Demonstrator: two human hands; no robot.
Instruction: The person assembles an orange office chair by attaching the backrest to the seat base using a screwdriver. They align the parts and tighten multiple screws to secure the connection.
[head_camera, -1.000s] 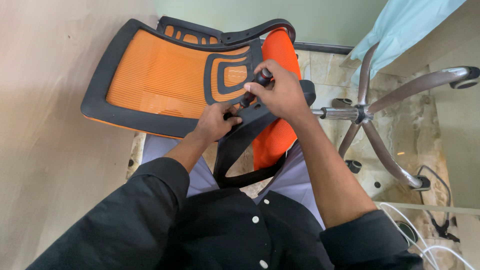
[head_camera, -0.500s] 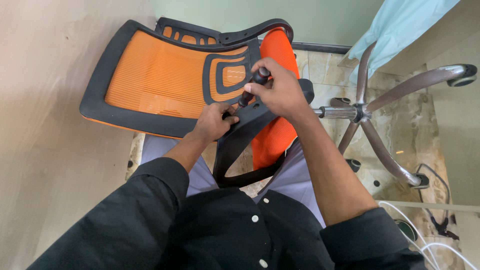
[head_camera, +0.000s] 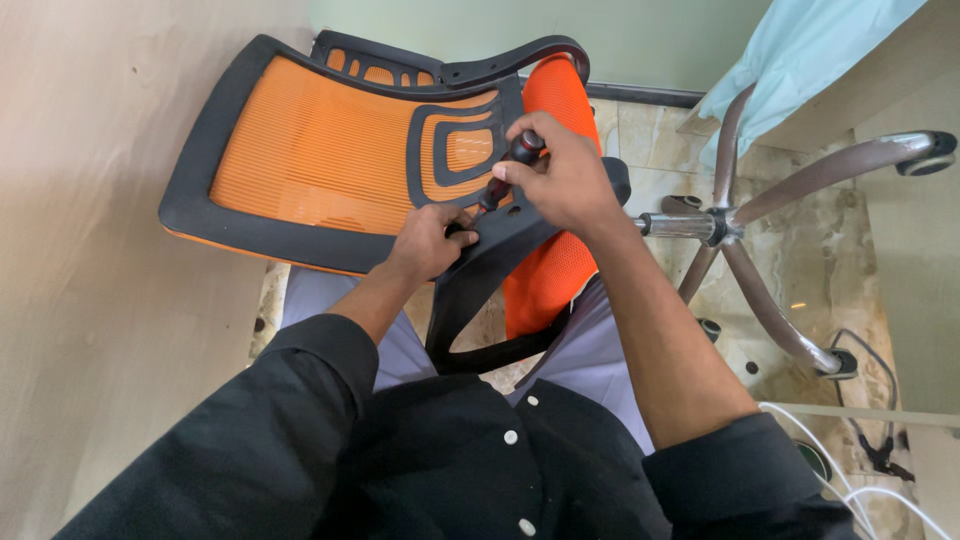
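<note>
An office chair lies on its side across my lap, its orange mesh backrest (head_camera: 300, 160) in a black frame at the upper left. My right hand (head_camera: 560, 175) grips a screwdriver (head_camera: 505, 170) with a black and red handle, its tip angled down into the black back bracket (head_camera: 490, 265). My left hand (head_camera: 430, 240) is closed on the bracket right at the screwdriver's tip. The orange seat (head_camera: 545, 270) shows on edge behind my right wrist. The screw itself is hidden by my fingers.
The chair's metal star base (head_camera: 760, 210) with a caster (head_camera: 925, 150) sticks out to the right over a marble floor. A light blue cloth (head_camera: 810, 60) hangs at the upper right. White and black cables (head_camera: 870, 440) lie at the lower right. A beige wall runs along the left.
Both hands stay on the bracket and screwdriver. My right hand has shifted very slightly around the handle; the chair has not moved.
</note>
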